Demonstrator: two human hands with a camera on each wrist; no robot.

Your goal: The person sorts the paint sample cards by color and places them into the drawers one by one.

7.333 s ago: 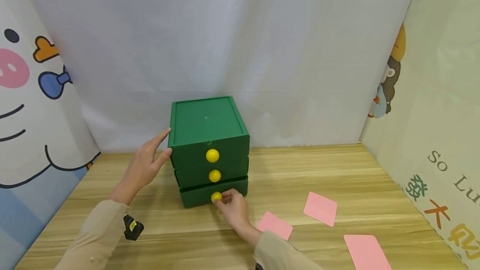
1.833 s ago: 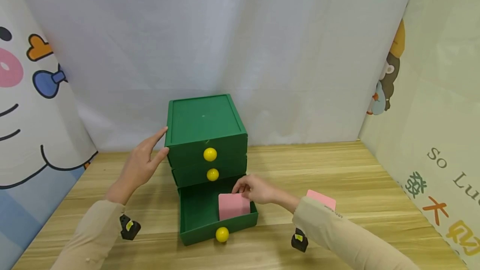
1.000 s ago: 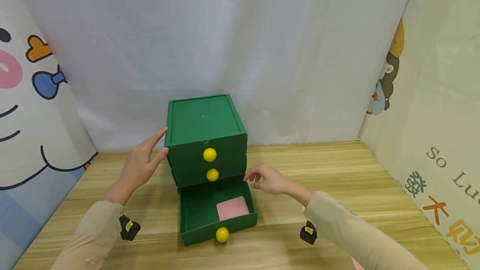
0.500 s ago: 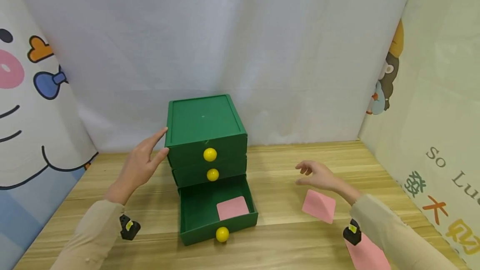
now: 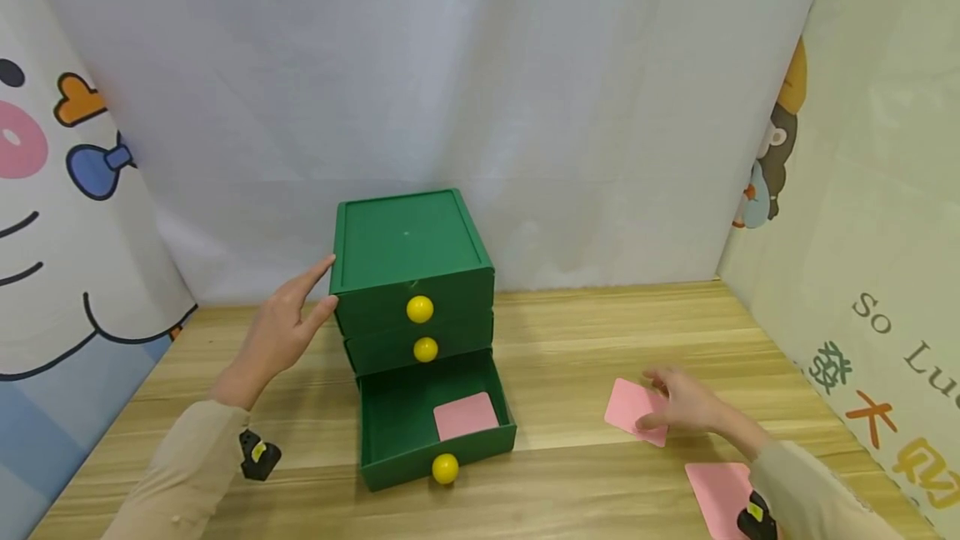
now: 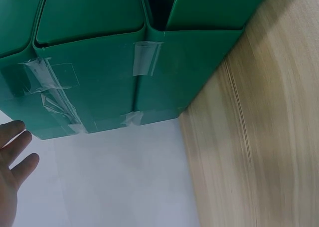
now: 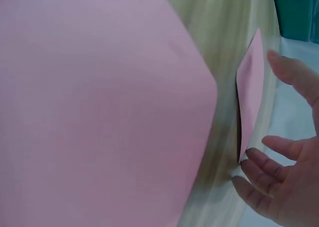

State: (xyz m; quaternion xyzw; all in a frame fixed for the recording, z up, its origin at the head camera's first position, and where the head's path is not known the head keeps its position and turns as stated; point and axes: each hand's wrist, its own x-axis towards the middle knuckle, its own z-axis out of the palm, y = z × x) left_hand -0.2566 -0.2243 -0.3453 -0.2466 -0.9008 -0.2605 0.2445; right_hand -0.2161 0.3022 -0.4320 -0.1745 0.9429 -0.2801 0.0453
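My left hand rests with straight fingertips against the left side of a green drawer cabinet with yellow ball knobs. Its bottom drawer is pulled out, and one pink card lies flat inside at the front right. Over at the right, my right hand hovers at another pink card on the table. Thumb and fingers are spread apart at this card's edges, with nothing pinched between them in the right wrist view. A third pink card lies nearer me, partly covered by the wrist camera.
The wood-grain table reaches back to a white curtain. Printed cloths stand along the right and left sides. Clear tape joins the cabinet's tiers.
The bottom drawer was pulled out and a pink card was laid in it by my right hand. That hand then moved right and down to another card. My left hand stayed at the cabinet.
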